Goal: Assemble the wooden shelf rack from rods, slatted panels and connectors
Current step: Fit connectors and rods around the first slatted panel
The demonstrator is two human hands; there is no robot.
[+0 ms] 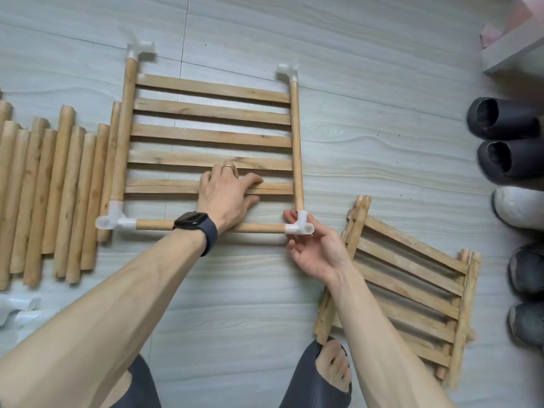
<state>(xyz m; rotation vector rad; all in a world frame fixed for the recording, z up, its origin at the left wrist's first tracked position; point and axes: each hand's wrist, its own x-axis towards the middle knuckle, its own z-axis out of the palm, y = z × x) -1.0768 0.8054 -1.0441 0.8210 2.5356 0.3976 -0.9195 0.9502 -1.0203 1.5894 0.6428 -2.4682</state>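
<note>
Corner connector (pixel 300 224) between right fingers (pixel 290 216)

Slatted panel (pixel 210 134) lies flat, framed by rods (pixel 125 136) with white corner connectors (pixel 116 217); loose rods (pixel 50 187) left of it, stacked panels (pixel 412 284) right.

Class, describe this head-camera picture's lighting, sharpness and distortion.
Head view: soft even light, thin shadows beneath the slatted panel, which is sharp at centre; shoes and spare panels at the right edge smeared; forearms stretched by the wide-angle lens.
</note>
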